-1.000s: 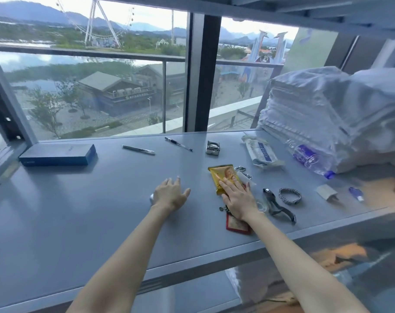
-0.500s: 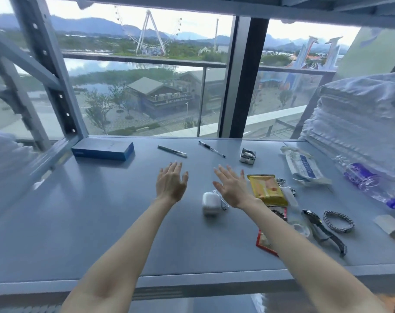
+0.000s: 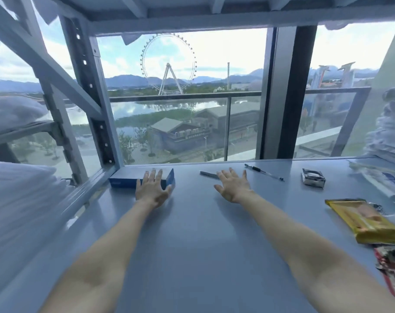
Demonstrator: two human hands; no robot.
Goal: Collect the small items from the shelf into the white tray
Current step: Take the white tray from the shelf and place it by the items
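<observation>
My left hand (image 3: 152,188) lies with straight fingers over a flat blue box (image 3: 124,180) at the back left of the grey shelf (image 3: 203,245). My right hand (image 3: 233,186) is spread open just in front of a grey pen (image 3: 208,174), its fingertips at the pen's right end. A black pen (image 3: 263,172) lies further right, then a small silver packet (image 3: 313,177). A yellow snack packet (image 3: 364,223) and a red-edged card (image 3: 389,265) sit at the right edge. No white tray is in view.
Folded white linen (image 3: 388,136) is stacked at the right end of the shelf, with a white wrapped packet (image 3: 381,179) beside it. More white bedding (image 3: 18,199) lies past the shelf's left post (image 3: 88,86). A window stands behind the shelf.
Both hands have reached further back and left across the shelf. The left hand now lies over the blue box and the right is at the grey pen. The view has swung left.
</observation>
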